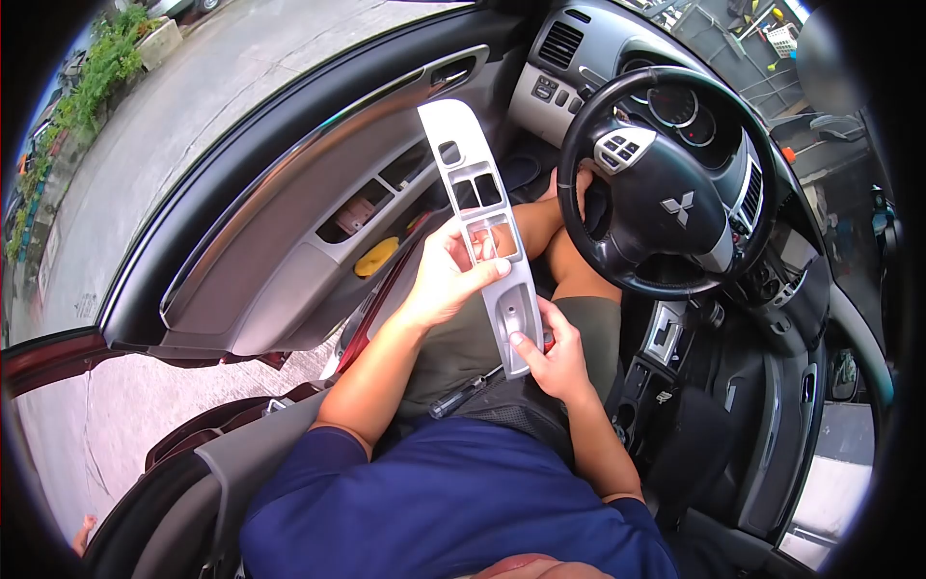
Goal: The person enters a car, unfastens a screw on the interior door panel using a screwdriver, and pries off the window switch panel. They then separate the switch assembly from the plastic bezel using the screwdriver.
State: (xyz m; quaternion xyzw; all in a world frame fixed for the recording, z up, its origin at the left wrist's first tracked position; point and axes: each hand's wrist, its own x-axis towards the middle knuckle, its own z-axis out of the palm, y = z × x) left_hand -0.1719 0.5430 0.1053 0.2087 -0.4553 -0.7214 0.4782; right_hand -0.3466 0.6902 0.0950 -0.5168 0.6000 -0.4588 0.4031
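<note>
A silver-grey window switch panel [519, 278] with several square cutouts and a scooped pull recess is held up over my lap, tilted with its top end toward the door. My left hand [447, 277] grips it by the middle, thumb on the front and fingers showing through a cutout. Around the lower end, my right hand [558, 355] is closed, its thumb pressing beside the recess. A small red thing [548, 340] shows by the right fingers; I cannot tell what it is. On my lap lies a dark-handled tool [457, 397], seemingly a screwdriver.
The driver's door [280, 217] stands wide open at left, with an opening [355, 214] in its armrest and a yellow item [376, 257] in its lower pocket. Ahead is the steering wheel [675, 203]. The gear console [664, 333] is at right.
</note>
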